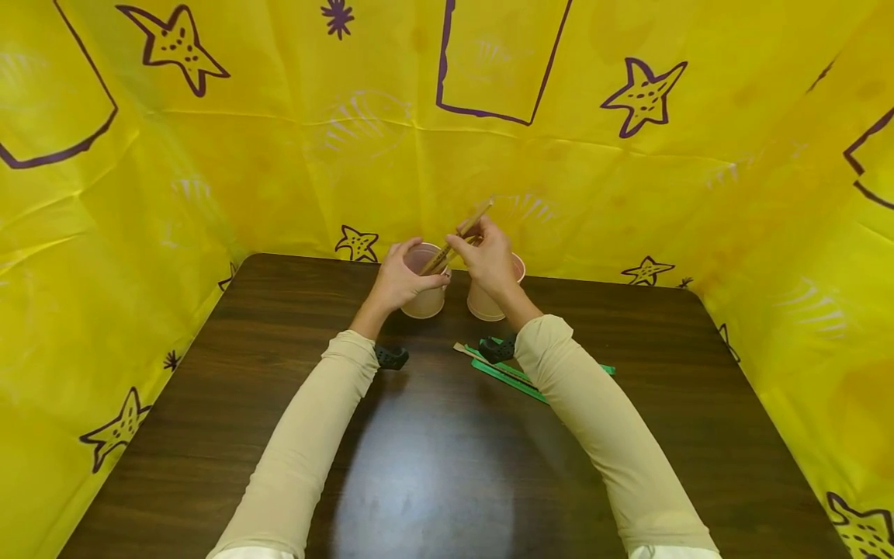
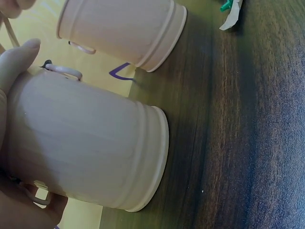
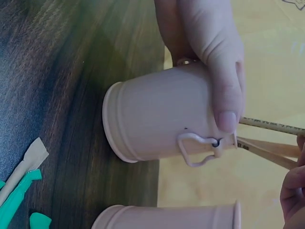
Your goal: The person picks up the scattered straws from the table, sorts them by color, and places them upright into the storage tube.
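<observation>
My left hand (image 1: 400, 283) grips a small pale pink metal bucket (image 2: 90, 138) by its rim, thumb along the near side. The bucket stands upright on the table, with small loop handles on its sides. Several wooden chopsticks (image 3: 267, 153) with printed marks are pinched in my right hand (image 1: 489, 258), tilted, their lower ends at the mouth of that bucket. How deep they reach inside is hidden. A second matching bucket (image 1: 485, 305) stands just to the right, partly behind my right hand and wrist.
On the dark wooden table (image 1: 279, 373), green wrappers (image 1: 513, 376) and a wooden chopstick (image 1: 464, 351) lie beneath my right forearm, which covers part of them. A yellow patterned cloth (image 1: 377, 178) rises behind the table's back edge and along its sides.
</observation>
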Available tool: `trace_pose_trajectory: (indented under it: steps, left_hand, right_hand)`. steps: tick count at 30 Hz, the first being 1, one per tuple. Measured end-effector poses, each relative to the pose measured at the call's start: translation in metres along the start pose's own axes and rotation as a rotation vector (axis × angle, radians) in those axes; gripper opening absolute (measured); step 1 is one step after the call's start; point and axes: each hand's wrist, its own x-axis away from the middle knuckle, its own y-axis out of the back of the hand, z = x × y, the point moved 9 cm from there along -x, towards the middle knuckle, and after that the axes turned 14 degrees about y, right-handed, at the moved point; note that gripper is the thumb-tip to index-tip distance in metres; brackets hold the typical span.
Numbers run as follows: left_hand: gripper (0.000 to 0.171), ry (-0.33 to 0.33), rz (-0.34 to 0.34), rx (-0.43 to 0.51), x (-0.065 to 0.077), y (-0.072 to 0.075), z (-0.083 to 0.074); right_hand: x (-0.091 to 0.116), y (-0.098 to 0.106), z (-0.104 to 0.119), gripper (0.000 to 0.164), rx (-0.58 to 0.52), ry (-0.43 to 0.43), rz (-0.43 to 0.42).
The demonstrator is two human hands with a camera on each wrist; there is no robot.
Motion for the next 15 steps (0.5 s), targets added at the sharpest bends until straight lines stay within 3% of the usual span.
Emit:
trace_pose_trajectory:
  steps: [9, 15]
  left_hand:
    - [0.103, -0.002, 0.001, -0.015, 0.002, 0.001, 0.0]
    - [0.103, 0.001, 0.0, -0.01, 0.002, -0.001, 0.0]
  right_hand:
    - [0.003, -0.001, 0.002, 0.03, -0.029, -0.001, 0.022]
    - [0.006, 0.011, 0.009, 0.035, -0.114, -0.006, 0.008]
